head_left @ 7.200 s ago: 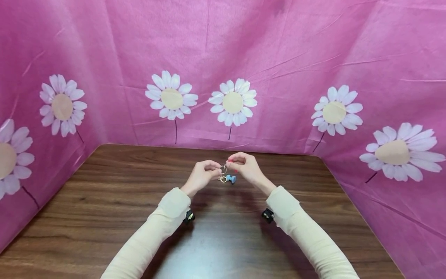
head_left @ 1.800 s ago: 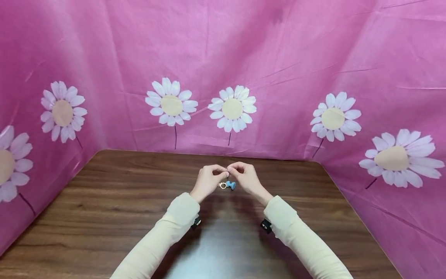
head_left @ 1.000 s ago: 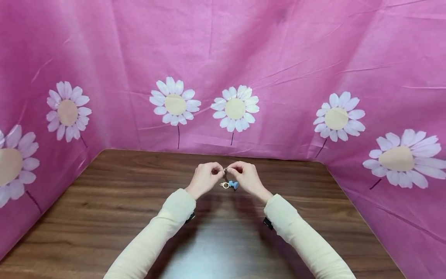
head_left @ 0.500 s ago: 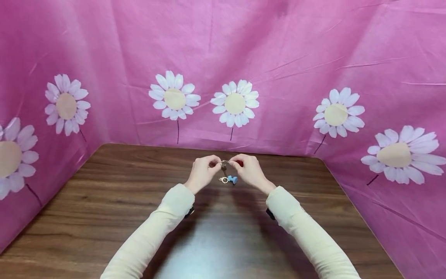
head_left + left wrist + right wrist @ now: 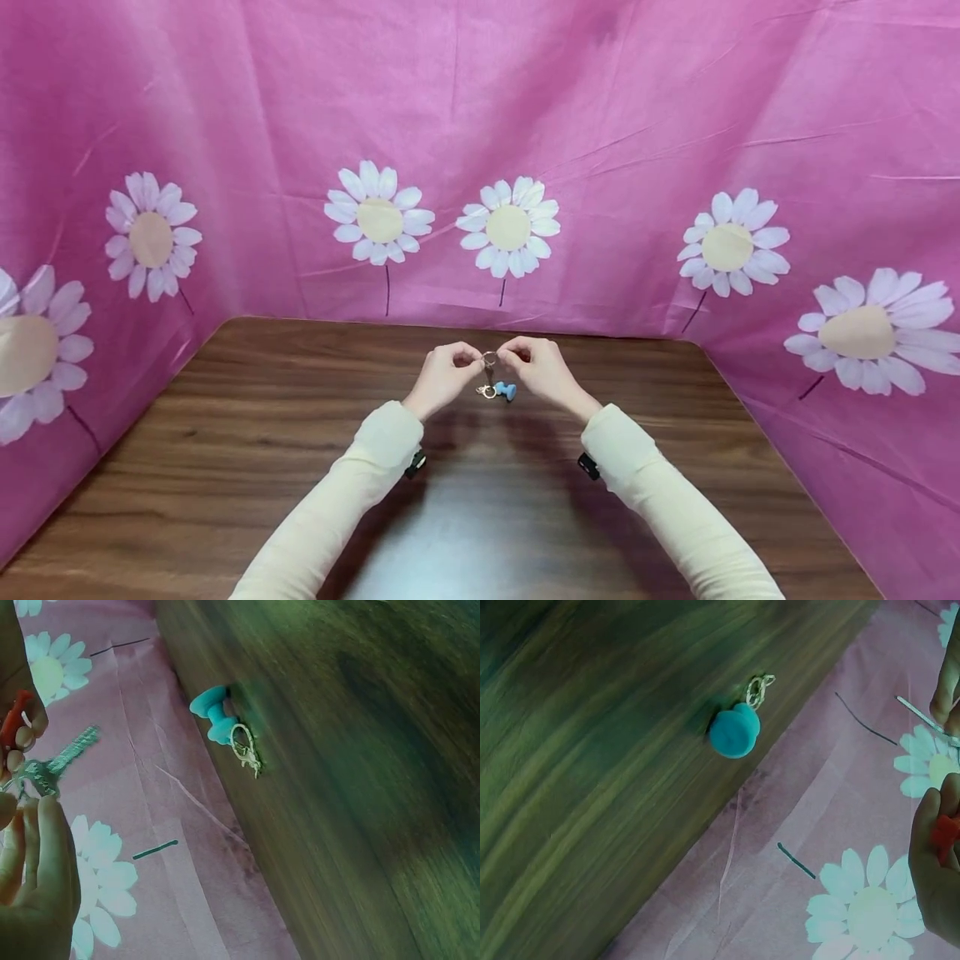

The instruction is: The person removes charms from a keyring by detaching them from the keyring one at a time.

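Note:
Raised over the table's far part, a thin metal key ring (image 5: 490,358) spans the fingertips of both hands. A silver key (image 5: 64,759) hangs from it. My left hand (image 5: 441,377) pinches the ring's left side with thumb and fingers. On its other side, the right hand (image 5: 543,373) pinches the ring, and a small red thing (image 5: 946,834) is tucked inside its curled fingers; its kind is hidden. Below the hands, a light blue dumbbell-shaped charm (image 5: 506,391) lies on the table beside a gold ring with a clasp (image 5: 488,392), which seems joined to it.
The brown wood-grain table (image 5: 225,467) ends just beyond the hands. A pink cloth (image 5: 600,100) printed with white daisies rises along its back and sides. Black wrist cameras (image 5: 588,466) sit under both cuffs.
Earlier the red thing showed at the right fingertips; now the hand covers it in the head view. The fingertips have parted slightly, leaving the ring visible between them. The blue charm stays put.

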{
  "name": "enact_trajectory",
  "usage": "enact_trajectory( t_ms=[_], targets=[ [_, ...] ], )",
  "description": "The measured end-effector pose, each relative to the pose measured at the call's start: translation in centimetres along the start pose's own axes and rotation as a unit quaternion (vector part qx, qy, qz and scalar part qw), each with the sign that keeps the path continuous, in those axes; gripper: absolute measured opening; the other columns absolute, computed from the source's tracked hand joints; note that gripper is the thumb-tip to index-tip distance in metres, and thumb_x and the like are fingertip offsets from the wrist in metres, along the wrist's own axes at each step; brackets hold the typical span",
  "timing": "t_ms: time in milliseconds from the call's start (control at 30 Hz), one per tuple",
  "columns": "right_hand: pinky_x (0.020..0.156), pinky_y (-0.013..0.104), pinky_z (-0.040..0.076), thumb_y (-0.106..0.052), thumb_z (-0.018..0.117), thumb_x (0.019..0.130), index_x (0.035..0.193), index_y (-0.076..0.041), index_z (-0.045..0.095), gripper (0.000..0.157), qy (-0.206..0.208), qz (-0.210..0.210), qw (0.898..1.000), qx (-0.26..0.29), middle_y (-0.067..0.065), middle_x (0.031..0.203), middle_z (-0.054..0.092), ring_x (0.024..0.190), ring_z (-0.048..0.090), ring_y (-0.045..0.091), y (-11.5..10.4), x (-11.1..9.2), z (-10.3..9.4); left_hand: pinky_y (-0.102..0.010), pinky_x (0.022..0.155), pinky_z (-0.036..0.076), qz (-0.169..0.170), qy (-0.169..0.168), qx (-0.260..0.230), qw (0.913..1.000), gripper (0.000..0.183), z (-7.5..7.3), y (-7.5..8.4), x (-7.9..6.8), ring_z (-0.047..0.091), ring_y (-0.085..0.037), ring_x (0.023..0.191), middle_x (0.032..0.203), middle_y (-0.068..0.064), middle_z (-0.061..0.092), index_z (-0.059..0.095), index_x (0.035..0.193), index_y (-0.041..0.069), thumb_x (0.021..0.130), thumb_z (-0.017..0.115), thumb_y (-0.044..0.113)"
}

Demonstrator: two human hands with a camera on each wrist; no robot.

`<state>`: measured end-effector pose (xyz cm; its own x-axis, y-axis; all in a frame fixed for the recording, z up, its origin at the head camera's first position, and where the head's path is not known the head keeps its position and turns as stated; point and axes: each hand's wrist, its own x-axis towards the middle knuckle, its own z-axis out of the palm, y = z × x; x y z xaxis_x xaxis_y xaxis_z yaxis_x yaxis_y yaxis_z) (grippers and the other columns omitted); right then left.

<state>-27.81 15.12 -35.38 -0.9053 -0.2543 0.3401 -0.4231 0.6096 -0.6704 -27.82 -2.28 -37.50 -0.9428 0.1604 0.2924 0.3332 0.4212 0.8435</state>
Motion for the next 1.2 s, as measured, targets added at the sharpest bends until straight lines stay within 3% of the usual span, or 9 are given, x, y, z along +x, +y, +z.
enact_trajectory(
  t_ms=[133,267,333,433,500,567,933,1200],
  targets=[
    [0.056,0.022,0.042,-0.014,0.061,0.086,0.089,-0.008,0.07,0.011,-0.008,-0.014,0.999,-0.038,0.004,0.074,0.068,0.063,0.054,0.01,-0.1,0.0,0.0,-0.025,0.067,0.049,0.025,-0.004,0.017,0.9995,0.006,0.0,0.1,0.1,0.062,-0.01,0.073,0.082,0.0,0.07,0.069,0.085,0.012,0.079,0.067,0.012],
    [0.057,0.022,0.042,-0.015,0.061,0.086,0.088,-0.008,0.071,0.012,-0.01,-0.023,0.998,-0.052,0.002,0.075,0.068,0.062,0.051,0.008,-0.4,-0.1,-0.1,-0.025,0.065,0.049,0.078,-0.003,0.073,0.9943,0.005,-0.2,0.7,0.4,0.063,-0.01,0.071,0.079,0.001,0.07,0.069,0.084,0.013,0.079,0.067,0.011],
    [0.057,0.021,0.042,-0.015,0.061,0.086,0.088,-0.008,0.071,0.012,-0.015,-0.027,0.998,-0.052,0.002,0.075,0.068,0.062,0.051,0.007,-0.5,-0.1,-0.2,-0.027,0.065,0.049,0.104,0.002,0.121,0.9871,0.005,-0.3,1.2,0.5,0.063,-0.011,0.069,0.077,0.001,0.069,0.069,0.083,0.014,0.079,0.068,0.01],
    [0.058,0.021,0.043,-0.015,0.062,0.086,0.088,-0.007,0.071,0.012,-0.031,-0.031,0.998,-0.052,0.002,0.077,0.069,0.063,0.053,0.007,-0.7,-0.1,-0.2,-0.03,0.065,0.049,0.147,0.009,0.195,0.9697,0.005,-0.5,1.5,0.3,0.062,-0.013,0.068,0.075,0.001,0.066,0.069,0.08,0.013,0.078,0.069,0.009],
    [0.059,0.022,0.044,-0.016,0.063,0.085,0.088,-0.008,0.071,0.012,-0.04,-0.033,0.997,-0.057,0.003,0.078,0.07,0.065,0.055,0.007,-0.8,-0.1,-0.2,-0.032,0.064,0.048,0.164,0.014,0.226,0.9602,0.005,-0.6,1.5,0.1,0.061,-0.013,0.067,0.074,0.001,0.065,0.068,0.078,0.013,0.078,0.069,0.008],
    [0.061,0.022,0.046,-0.016,0.065,0.084,0.088,-0.008,0.071,0.011,-0.046,-0.035,0.996,-0.066,0.003,0.081,0.07,0.068,0.057,0.007,-0.8,-0.1,-0.1,-0.032,0.064,0.049,0.168,0.018,0.234,0.9574,0.005,-0.6,1.4,0.1,0.061,-0.013,0.067,0.075,0.001,0.064,0.068,0.076,0.013,0.078,0.069,0.008],
    [0.062,0.024,0.046,-0.017,0.066,0.083,0.088,-0.009,0.072,0.011,-0.024,-0.044,0.996,-0.067,0.002,0.082,0.071,0.069,0.059,0.008,-0.3,-0.1,0.0,-0.028,0.065,0.047,0.085,0.046,0.135,0.9861,0.005,-0.6,0.5,0.3,0.061,-0.01,0.068,0.075,0.004,0.068,0.069,0.076,0.016,0.077,0.069,0.012],
    [0.065,0.024,0.049,-0.015,0.065,0.084,0.09,-0.008,0.072,0.012,-0.01,-0.023,0.999,-0.04,0.004,0.079,0.071,0.072,0.064,0.011,0.0,0.1,0.3,-0.024,0.059,0.044,0.014,0.079,0.03,0.9963,0.003,-0.2,0.3,0.5,0.058,-0.007,0.06,0.071,0.001,0.069,0.069,0.075,0.013,0.076,0.07,0.011]
  ],
)
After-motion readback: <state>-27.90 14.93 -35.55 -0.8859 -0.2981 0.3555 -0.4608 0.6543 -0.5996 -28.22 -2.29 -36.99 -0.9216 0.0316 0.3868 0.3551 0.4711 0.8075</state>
